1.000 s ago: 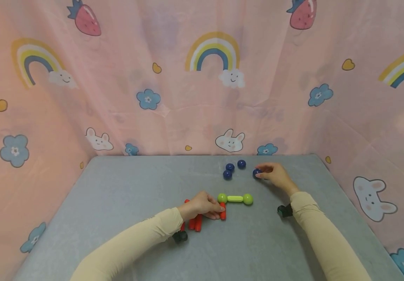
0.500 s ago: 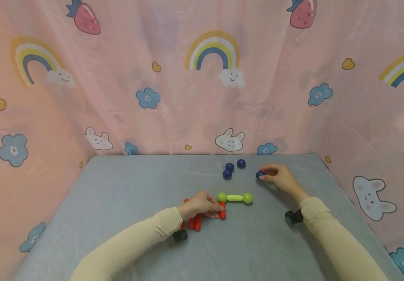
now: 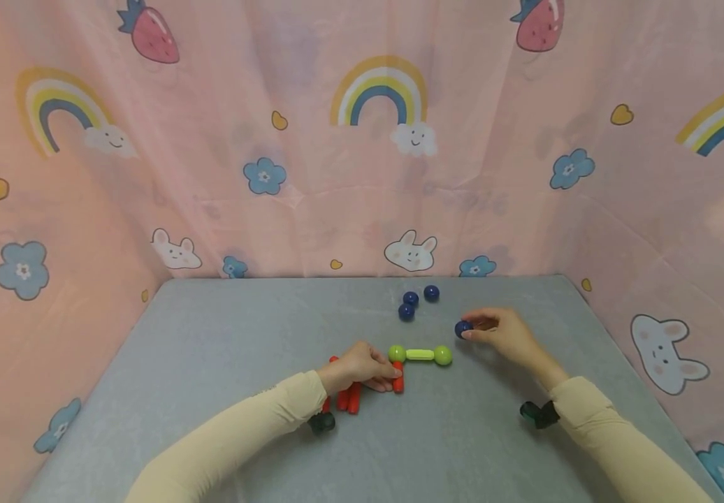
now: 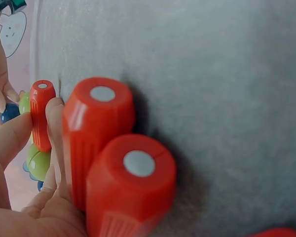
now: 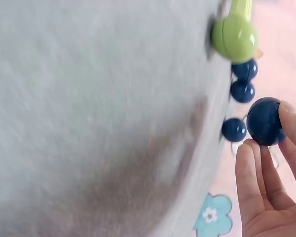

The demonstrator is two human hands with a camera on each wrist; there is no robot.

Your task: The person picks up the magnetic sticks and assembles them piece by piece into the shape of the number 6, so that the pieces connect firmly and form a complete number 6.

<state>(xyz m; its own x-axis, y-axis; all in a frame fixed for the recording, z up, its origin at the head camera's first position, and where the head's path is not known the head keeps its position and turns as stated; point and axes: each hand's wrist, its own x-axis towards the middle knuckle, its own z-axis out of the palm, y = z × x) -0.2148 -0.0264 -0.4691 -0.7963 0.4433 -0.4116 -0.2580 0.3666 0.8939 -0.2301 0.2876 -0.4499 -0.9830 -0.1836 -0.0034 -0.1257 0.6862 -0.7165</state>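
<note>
In the head view my left hand (image 3: 362, 367) pinches a red rod (image 3: 398, 377) between thumb and fingers. The rod's far end meets the left ball of a green piece (image 3: 421, 355), a light green bar with a ball at each end. A wrist view from the left shows the rod (image 4: 41, 113) upright in the pinch, with grey discs on the ends of two nearer rods (image 4: 130, 182). To the right, my right hand (image 3: 503, 339) holds a dark blue ball (image 3: 464, 330) at its fingertips; the right wrist view has this ball (image 5: 264, 121) close over the table.
Three more blue balls (image 3: 407, 311) lie grouped near the back of the grey table (image 3: 242, 335). Several red rods (image 3: 353, 398) lie beneath and beside the left forearm. Dark wrist cameras (image 3: 538, 414) hang under both sleeves. A pink patterned curtain (image 3: 312, 230) surrounds the table's back and sides.
My right hand, with the blue ball, first moves right and then comes nearer, toward the green piece's right end. The left hand stays on the red rod.
</note>
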